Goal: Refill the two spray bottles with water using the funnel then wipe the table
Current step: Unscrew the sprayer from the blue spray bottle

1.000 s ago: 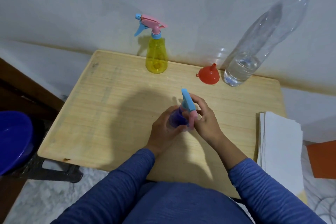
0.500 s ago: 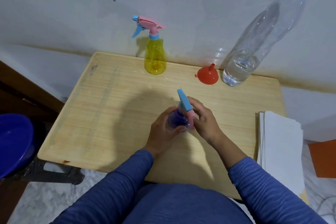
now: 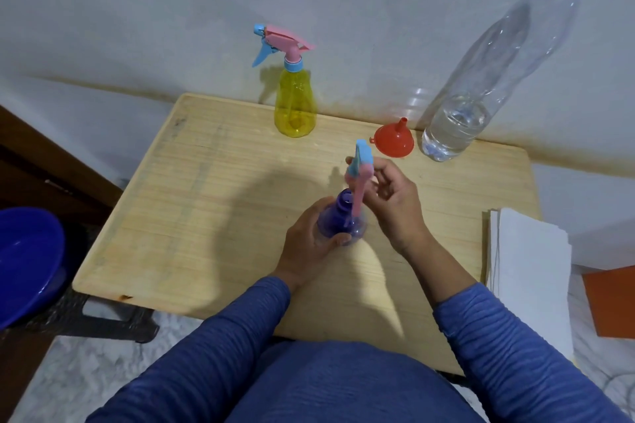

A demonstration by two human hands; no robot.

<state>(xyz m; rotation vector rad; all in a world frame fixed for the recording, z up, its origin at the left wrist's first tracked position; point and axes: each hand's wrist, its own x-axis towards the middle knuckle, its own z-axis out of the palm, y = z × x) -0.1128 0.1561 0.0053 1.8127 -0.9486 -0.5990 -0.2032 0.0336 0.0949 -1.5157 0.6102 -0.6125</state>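
since the earlier frames the spray head [image 3: 359,171] has come off the purple spray bottle [image 3: 341,221] and is lifted above its open neck, with the pink dip tube slanting down past the neck; before, it sat on the bottle under both hands.

at the far left a blue basin [image 3: 25,259] sits off the wooden table [image 3: 192,196]. on the table by the wall the yellow spray bottle [image 3: 294,106] stands upright, its pink and blue trigger head on. toward the middle front, the left hand [image 3: 311,245] is curled round the body of the purple spray bottle, holding it upright on the table. just to its right the right hand [image 3: 390,199] pinches the spray head between thumb and fingertips. behind the hands, near the wall, the red funnel [image 3: 393,142] lies mouth down with its spout up, just beside the clear water bottle [image 3: 481,89], which has a blue cap and some water at the bottom. at the right edge of the table lies a stack of white paper towels [image 3: 531,280], with an orange thing [image 3: 611,300] beyond it.
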